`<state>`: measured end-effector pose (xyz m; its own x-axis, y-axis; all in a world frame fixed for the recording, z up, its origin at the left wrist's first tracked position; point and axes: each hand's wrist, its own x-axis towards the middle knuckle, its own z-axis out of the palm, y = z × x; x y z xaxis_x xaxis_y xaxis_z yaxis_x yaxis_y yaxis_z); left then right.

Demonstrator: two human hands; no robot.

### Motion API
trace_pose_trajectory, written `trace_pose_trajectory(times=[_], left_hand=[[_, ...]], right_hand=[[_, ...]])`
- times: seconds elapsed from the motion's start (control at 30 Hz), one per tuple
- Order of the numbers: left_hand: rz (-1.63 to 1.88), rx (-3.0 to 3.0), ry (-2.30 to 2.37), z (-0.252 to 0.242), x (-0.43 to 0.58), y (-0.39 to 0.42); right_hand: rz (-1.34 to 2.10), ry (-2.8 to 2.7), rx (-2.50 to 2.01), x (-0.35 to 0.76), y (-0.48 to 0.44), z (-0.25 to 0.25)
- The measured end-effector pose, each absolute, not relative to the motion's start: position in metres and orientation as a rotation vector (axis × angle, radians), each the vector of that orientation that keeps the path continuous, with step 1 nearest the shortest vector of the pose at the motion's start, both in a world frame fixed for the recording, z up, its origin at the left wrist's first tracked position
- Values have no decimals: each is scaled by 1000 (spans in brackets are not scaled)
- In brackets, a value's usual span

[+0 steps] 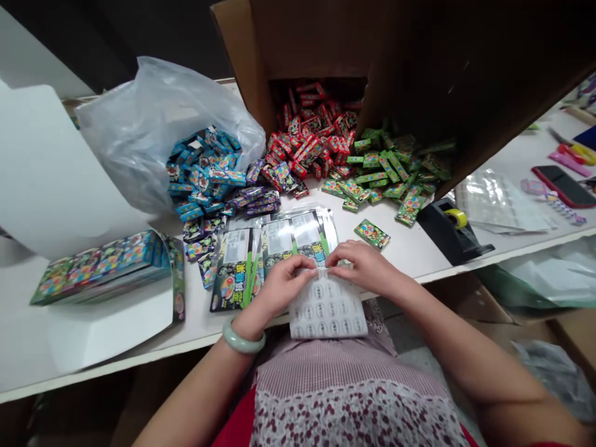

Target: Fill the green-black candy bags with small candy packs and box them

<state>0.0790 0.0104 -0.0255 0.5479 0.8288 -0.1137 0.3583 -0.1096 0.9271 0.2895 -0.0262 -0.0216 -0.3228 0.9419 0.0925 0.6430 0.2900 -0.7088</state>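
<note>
Fingers (pixel 305 264) of both hands pinch the top edge of a sheet of round stickers (pixel 328 310), with the fingertips and thumbs pressed together on the paper. The left hand (pixel 282 288), wearing one pale green bangle (pixel 243 336), and the right hand (pixel 361 267) sit close together, and the sheet hangs just below them at the front edge of a white table (pixel 410 261).

Right behind the sheet lie flat printed packets (pixel 237 270), at least three, overlapping, though the hands hide part of them. One green box (pixel 371 234) lies alone near the right hand. Farther back are three loose heaps, too many to count: blue boxes (pixel 202 171), spilling from one clear plastic bag (pixel 158 124), then red boxes (pixel 310 146) and green boxes (pixel 384 167). One cardboard box (pixel 307 37) stands over the heaps, and its side blocks the view behind them.

To the left, a stack of boxes (pixel 100 267) rests on white card (pixel 109 326). To the right are one tape dispenser (pixel 449 230) and one phone (pixel 563 186).
</note>
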Motion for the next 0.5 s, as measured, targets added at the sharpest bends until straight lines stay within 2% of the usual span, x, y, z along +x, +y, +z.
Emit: trace_pose_trajectory(times=[0.5], left_hand=[[528, 1724, 1013, -33, 77, 6]], right_hand=[[878, -1847, -1492, 280, -38, -35]])
